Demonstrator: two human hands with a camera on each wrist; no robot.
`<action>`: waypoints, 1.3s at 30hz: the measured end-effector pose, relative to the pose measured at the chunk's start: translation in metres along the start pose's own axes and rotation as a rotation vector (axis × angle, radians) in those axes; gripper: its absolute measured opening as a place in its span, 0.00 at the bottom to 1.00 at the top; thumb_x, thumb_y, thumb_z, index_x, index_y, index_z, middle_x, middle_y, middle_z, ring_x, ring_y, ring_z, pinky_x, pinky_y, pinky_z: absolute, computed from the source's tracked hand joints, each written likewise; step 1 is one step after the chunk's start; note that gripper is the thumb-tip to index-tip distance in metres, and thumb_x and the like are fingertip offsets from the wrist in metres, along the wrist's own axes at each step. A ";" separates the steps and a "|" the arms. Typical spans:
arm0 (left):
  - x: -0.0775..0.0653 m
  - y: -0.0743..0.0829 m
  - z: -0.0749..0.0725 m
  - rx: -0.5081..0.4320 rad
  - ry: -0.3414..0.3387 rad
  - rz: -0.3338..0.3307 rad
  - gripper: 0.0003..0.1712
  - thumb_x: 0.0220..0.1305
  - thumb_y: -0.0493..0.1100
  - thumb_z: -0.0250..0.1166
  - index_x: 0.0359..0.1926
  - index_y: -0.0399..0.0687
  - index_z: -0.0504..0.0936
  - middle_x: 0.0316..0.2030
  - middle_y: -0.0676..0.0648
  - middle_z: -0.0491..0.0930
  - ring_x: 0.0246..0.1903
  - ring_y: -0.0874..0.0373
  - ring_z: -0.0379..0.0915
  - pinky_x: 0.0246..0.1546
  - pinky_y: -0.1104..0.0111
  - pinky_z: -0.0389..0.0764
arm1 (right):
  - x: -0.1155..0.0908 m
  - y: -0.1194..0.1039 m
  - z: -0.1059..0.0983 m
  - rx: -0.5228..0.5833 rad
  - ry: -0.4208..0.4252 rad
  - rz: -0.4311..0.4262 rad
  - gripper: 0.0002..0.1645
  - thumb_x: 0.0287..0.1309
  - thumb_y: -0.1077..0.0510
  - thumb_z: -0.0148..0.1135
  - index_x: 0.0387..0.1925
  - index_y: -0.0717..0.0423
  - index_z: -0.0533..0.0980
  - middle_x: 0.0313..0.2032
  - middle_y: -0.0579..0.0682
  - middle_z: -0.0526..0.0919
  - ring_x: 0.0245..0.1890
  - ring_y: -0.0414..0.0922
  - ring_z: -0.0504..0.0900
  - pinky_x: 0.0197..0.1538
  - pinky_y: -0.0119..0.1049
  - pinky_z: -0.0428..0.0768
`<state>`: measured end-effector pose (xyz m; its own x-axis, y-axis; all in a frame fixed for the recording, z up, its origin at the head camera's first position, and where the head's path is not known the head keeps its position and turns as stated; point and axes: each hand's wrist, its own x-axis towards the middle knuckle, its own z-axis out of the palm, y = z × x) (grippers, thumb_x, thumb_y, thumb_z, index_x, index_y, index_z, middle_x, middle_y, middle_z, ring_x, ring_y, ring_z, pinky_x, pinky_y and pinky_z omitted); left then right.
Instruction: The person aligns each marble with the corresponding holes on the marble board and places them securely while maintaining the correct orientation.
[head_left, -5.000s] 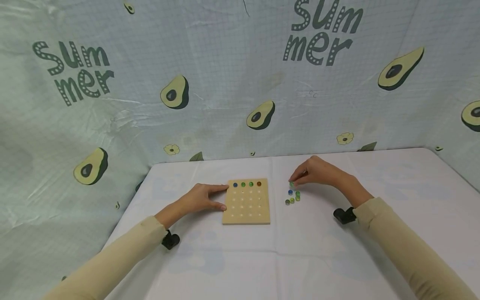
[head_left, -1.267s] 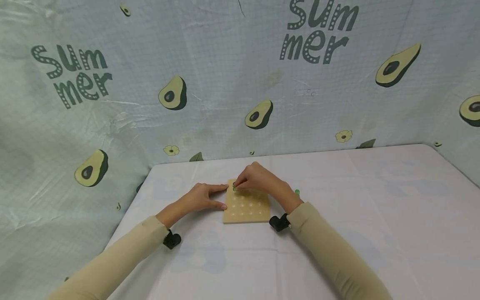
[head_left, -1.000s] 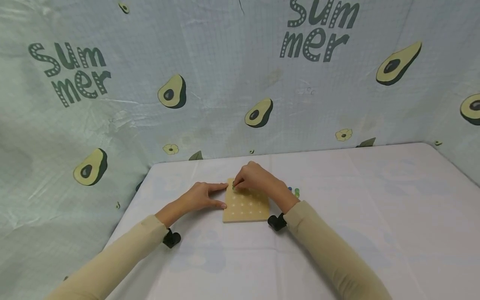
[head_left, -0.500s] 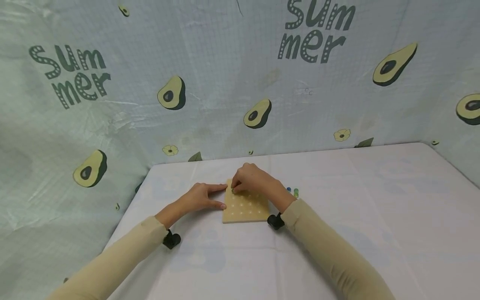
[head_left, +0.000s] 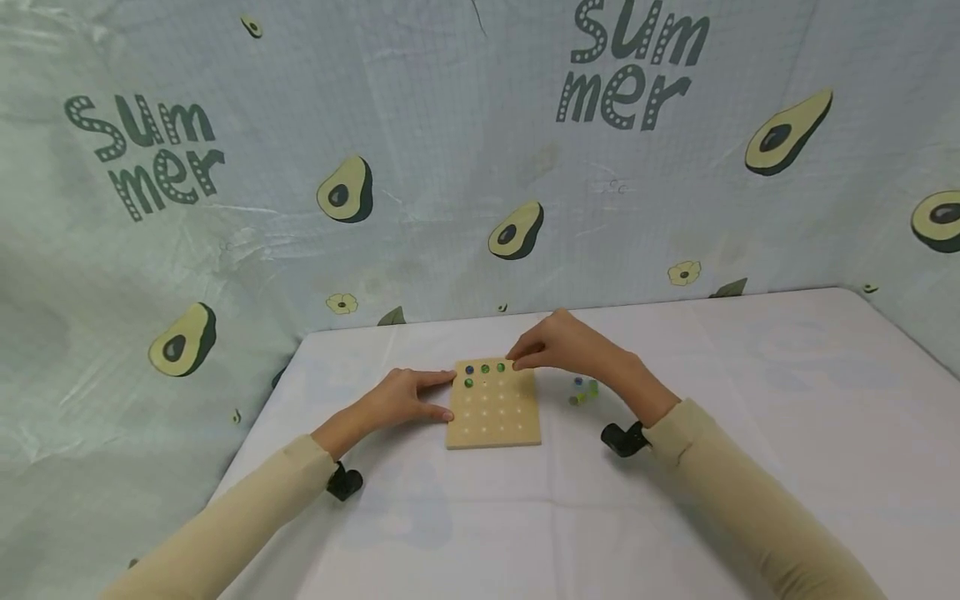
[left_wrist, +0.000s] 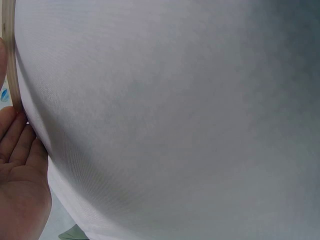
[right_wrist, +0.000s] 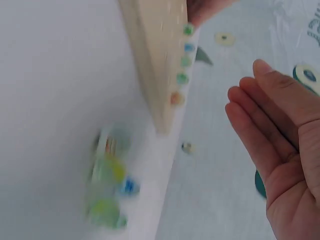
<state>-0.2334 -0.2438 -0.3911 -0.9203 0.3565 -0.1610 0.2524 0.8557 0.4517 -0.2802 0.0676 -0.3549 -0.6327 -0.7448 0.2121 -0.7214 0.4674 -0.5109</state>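
A square wooden board [head_left: 495,423] with rows of round hollows lies on the table. Along its far row sit a blue glass marble [head_left: 469,369] and two green marbles; an orange marble [right_wrist: 177,98] in that row shows only in the right wrist view. One green marble [head_left: 468,383] occupies the second row's left hollow. My left hand [head_left: 397,396] touches the board's left edge with thumb and forefinger spread; its fingers look straight in the left wrist view. Over the board's far right corner is my right hand [head_left: 570,343], fingers loosely bent, holding nothing.
Several loose marbles lie right of the board, among them a blue marble [head_left: 578,382], a green marble [head_left: 593,387] and a yellow-green marble [head_left: 576,400]. A white cloth covers the table [head_left: 480,533]. A curtain printed with avocados [head_left: 516,230] hangs behind.
My right hand took a green marble from the loose group, set it in the second row's left hollow and let go. It has since moved right. The left hand has stayed at the board.
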 end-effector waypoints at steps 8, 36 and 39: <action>-0.001 -0.001 0.000 0.018 0.002 -0.006 0.46 0.55 0.60 0.77 0.73 0.55 0.72 0.70 0.47 0.71 0.71 0.47 0.65 0.68 0.51 0.69 | -0.045 0.032 -0.026 0.018 -0.051 0.089 0.13 0.61 0.58 0.73 0.47 0.56 0.88 0.40 0.43 0.90 0.38 0.35 0.87 0.44 0.34 0.86; 0.002 -0.001 -0.001 -0.013 0.000 0.014 0.47 0.54 0.61 0.77 0.73 0.55 0.72 0.70 0.46 0.71 0.71 0.47 0.64 0.68 0.51 0.69 | -0.074 0.065 -0.024 -0.159 -0.144 -0.031 0.08 0.56 0.61 0.75 0.39 0.56 0.90 0.38 0.46 0.91 0.38 0.37 0.89 0.40 0.27 0.84; 0.001 -0.002 0.000 -0.020 -0.001 0.005 0.47 0.54 0.61 0.77 0.72 0.56 0.73 0.70 0.46 0.71 0.71 0.47 0.64 0.68 0.51 0.69 | -0.073 0.065 -0.023 -0.153 -0.145 -0.038 0.08 0.56 0.62 0.75 0.39 0.56 0.90 0.38 0.46 0.91 0.38 0.38 0.89 0.39 0.27 0.84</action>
<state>-0.2349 -0.2448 -0.3921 -0.9189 0.3608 -0.1593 0.2509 0.8464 0.4697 -0.2875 0.1638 -0.3843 -0.5650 -0.8189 0.1007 -0.7852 0.4962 -0.3704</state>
